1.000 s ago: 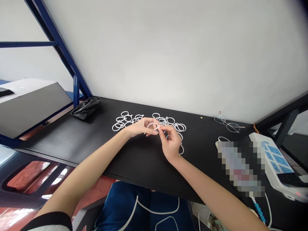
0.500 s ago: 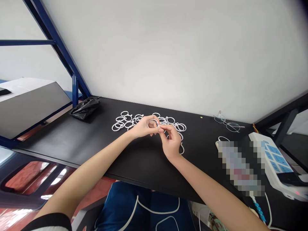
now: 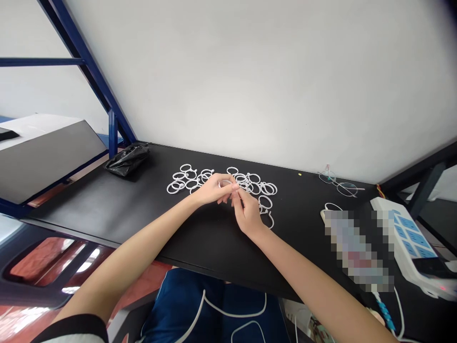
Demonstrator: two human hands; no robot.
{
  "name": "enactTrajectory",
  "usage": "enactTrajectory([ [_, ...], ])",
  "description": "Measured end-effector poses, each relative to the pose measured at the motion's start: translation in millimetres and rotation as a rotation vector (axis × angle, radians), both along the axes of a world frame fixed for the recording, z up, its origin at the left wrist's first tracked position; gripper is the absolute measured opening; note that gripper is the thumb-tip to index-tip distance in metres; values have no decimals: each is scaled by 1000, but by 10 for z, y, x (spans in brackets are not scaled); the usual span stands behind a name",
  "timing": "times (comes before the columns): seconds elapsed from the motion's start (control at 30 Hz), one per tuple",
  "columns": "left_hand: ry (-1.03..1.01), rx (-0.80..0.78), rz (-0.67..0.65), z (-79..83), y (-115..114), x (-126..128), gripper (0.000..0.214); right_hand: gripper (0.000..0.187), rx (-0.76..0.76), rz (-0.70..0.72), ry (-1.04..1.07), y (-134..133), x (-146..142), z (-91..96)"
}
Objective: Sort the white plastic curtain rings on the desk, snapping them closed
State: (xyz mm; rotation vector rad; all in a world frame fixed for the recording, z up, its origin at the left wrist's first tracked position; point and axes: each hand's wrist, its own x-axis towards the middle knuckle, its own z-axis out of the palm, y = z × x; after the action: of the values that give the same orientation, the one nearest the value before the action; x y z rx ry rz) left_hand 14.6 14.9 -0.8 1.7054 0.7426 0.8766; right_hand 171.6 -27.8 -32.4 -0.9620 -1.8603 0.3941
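Two hands are meeting over the middle of the matte black counter (image 3: 107, 205), and there's decent open room around them: the near strip of the counter between the hands and its front edge is sitting bare, and so is the stretch out to the left up to the crumpled black plastic bag (image 3: 126, 159) by the blue steel frame post (image 3: 113, 133). The back edge is running right along the plain white wall (image 3: 250, 81), so nothing is opening up that way. The right side is tighter, with thin wire-rimmed glasses (image 3: 339, 183) near the wall and a white power strip with blue sockets (image 3: 407, 238) hanging around the right end.

The left hand (image 3: 214, 190) is curling its fingers closed around a thin white plastic ring (image 3: 225, 183), pinching it just above the counter in front of the scattered pile of white plastic rings (image 3: 221, 181). The right hand (image 3: 246, 212) is pinching at the same ring from the other side, fingertips touching the left hand's. Most of the held ring is hiding behind the fingers, so I can't tell if it's split or snapped shut. It's also blending into the pile behind it. A blurred-out patch is covering whatever is lying between the hands and the power strip.

The rings are looking slim, round and glossy white, some overlapping, a few with little nubs on the rim.
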Motion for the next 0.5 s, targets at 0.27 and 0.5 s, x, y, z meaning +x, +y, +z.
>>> enactTrajectory([
  [0.27, 2, -19, -27, -17, 17, 1, 49, 35, 52, -1, -101, -2, 0, -29],
  [0.5, 18, -20, -18, 10, -1, 1, 48, 37, 33, -2, -101, -2, 0, -38],
])
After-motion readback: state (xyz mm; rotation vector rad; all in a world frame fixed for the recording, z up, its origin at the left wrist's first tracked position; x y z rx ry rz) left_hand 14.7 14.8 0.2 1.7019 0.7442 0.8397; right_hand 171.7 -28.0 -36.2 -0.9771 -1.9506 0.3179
